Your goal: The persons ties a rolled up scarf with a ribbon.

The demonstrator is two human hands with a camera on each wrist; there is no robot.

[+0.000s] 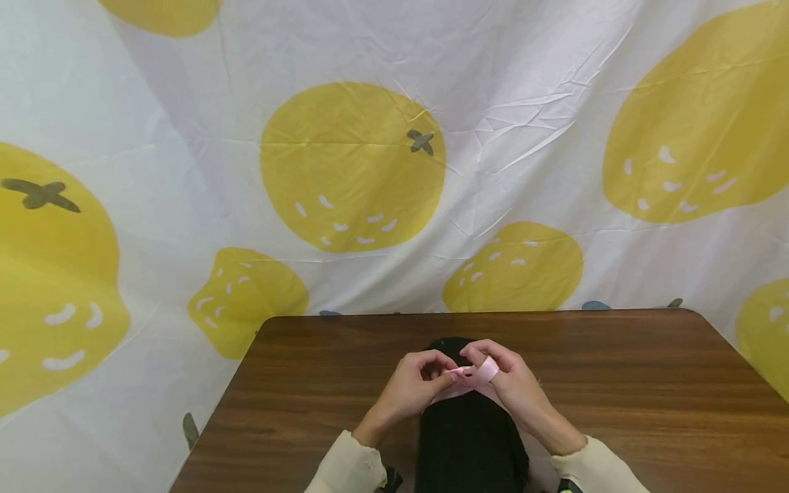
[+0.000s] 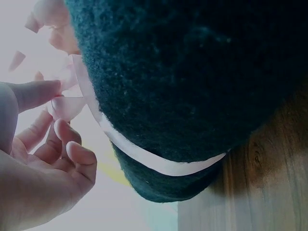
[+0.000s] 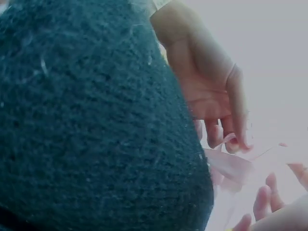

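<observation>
A dark, fuzzy knit bundle [image 1: 471, 445] lies on the table, narrowing toward its far end. Round it runs a pale pink satin ribbon [image 2: 163, 164], drawn snug at a narrow waist. Above the bundle my left hand [image 1: 411, 385] pinches a fold of the ribbon between thumb and fingertips. Close by on the right, my right hand [image 1: 518, 383] holds another part of the ribbon, and a pink loop bends across its thumb and index finger. Both sets of fingertips nearly meet over the ribbon's crossing. Glare washes out the loop in the right wrist view.
The brown wood-grain table [image 1: 320, 383] extends to both sides and behind the hands. Beyond its far edge hangs a white curtain [image 1: 493, 55] printed with yellow fruit. Cream sleeves [image 1: 348, 465] cover the forearms beside the bundle.
</observation>
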